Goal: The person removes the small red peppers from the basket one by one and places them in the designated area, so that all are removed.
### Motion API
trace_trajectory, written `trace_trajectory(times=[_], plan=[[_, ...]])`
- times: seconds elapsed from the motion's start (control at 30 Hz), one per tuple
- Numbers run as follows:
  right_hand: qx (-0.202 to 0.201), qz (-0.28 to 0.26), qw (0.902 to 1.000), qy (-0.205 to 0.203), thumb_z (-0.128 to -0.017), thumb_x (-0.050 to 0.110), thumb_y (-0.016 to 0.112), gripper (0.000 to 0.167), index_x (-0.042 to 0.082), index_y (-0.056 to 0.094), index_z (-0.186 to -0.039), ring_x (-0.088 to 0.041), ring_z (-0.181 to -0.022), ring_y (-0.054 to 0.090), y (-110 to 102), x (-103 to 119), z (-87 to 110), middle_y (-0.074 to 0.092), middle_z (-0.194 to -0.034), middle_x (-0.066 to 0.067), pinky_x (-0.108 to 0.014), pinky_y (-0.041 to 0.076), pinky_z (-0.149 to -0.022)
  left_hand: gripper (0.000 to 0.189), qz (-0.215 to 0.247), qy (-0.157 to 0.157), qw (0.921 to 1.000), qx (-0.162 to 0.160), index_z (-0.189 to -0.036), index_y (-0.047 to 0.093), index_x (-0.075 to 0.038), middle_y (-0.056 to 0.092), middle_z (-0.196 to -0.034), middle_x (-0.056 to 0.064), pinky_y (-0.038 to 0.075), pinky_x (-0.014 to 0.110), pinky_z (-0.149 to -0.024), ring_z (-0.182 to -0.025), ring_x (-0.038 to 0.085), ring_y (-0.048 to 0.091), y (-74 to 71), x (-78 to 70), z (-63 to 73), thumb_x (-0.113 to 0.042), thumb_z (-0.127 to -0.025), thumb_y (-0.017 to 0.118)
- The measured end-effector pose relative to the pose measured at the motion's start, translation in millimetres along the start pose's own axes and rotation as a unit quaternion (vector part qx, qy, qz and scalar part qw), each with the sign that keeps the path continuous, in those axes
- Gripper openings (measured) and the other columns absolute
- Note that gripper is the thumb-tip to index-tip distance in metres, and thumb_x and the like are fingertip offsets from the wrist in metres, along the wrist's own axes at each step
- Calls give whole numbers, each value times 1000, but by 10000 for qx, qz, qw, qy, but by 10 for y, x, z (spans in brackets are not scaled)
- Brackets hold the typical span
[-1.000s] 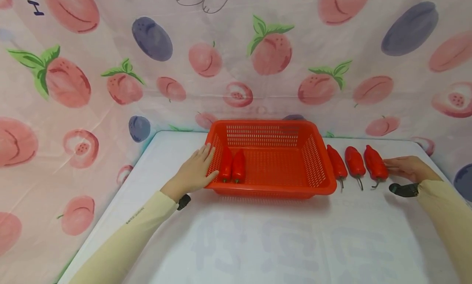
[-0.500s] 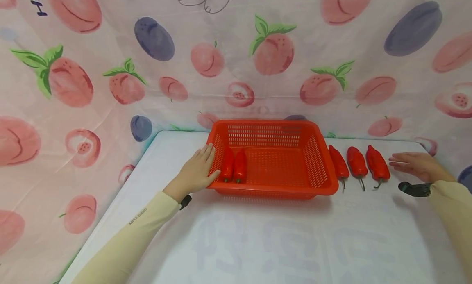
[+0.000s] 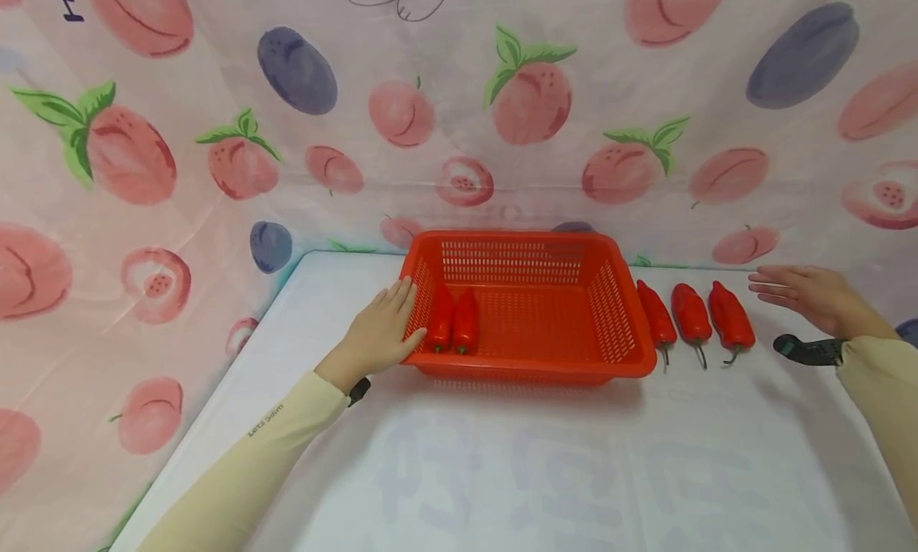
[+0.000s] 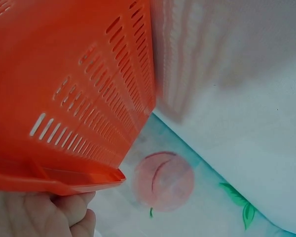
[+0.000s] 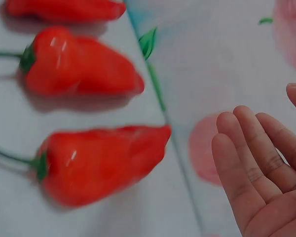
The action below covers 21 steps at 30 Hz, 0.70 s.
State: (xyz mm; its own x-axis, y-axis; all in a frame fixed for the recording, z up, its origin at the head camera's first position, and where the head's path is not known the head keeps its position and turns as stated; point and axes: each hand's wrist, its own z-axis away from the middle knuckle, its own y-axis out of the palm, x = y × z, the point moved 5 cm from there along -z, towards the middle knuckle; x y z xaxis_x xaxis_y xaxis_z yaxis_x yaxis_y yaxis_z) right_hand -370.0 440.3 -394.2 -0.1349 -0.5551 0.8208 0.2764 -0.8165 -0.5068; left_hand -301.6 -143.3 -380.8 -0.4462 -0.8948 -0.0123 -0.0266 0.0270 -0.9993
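Note:
My left hand (image 3: 376,329) rests on the left rim of a red slotted plastic basket (image 3: 531,367), fingers straight. In the left wrist view, fingers (image 4: 76,210) lie right at that rim (image 4: 24,185). Two red peppers, one (image 3: 440,319) beside the other (image 3: 464,321), lie inside the basket at its left end. Right of it, three more red peppers lie in a row: a near one (image 3: 656,313), a middle one (image 3: 692,313) and a far right one (image 3: 731,317). My right hand (image 3: 810,297), raised with fingers extended and holding nothing, is apart from the rightmost pepper (image 5: 103,165).
A white-covered table (image 3: 559,464) bears the basket and peppers. Behind and to the left hangs a fruit-printed cloth (image 3: 445,50), close to the basket's back side. Dark bands sit at both wrists, including a right wrist device (image 3: 810,350).
My right hand has drawn away from the rightmost pepper, to the right and upward, and its fingers have straightened. The left hand, basket and peppers stay in place.

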Motion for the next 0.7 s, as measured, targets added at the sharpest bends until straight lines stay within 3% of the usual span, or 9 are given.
trace_trajectory(times=[0.03,0.13,0.23,0.57,0.7], plan=[[-20,78,10000,-18,-99,42,33,68,2,11,-150,22,-83,49,4,47,2,41,-91,43,-18,54,-81,71,5,19,10000,0,-146,23,7,18,-155,23,18,46,-119,-144,36,19,1,3,-1,-39,-96,41],[-43,-206,9998,-50,-97,45,37,72,6,10,-151,20,-86,53,30,198,-5,46,-93,42,-8,50,-73,71,48,49,10000,24,-146,22,7,17,-155,23,17,46,-119,-144,36,19,6,11,-1,-39,-96,41],[-21,-242,9996,-137,-96,46,39,73,7,11,-151,19,-87,55,91,386,-18,50,-95,41,-5,48,-72,71,73,34,9999,70,-146,21,7,16,-155,23,16,46,-119,-145,36,17,9,14,1,-39,-96,41],[125,518,9947,-873,-99,41,37,62,9,23,-150,17,-98,55,354,1133,-25,53,-107,36,-5,46,-78,71,57,19,10000,38,-145,23,8,18,-155,23,17,46,-119,-144,36,19,-4,9,0,-39,-95,41],[318,740,9918,-993,-98,43,37,59,15,26,-150,15,-102,54,490,1403,-20,52,-121,29,-13,47,-89,71,62,13,10000,38,-145,22,8,18,-155,23,17,46,-119,-144,36,19,-13,4,2,-38,-95,41]])
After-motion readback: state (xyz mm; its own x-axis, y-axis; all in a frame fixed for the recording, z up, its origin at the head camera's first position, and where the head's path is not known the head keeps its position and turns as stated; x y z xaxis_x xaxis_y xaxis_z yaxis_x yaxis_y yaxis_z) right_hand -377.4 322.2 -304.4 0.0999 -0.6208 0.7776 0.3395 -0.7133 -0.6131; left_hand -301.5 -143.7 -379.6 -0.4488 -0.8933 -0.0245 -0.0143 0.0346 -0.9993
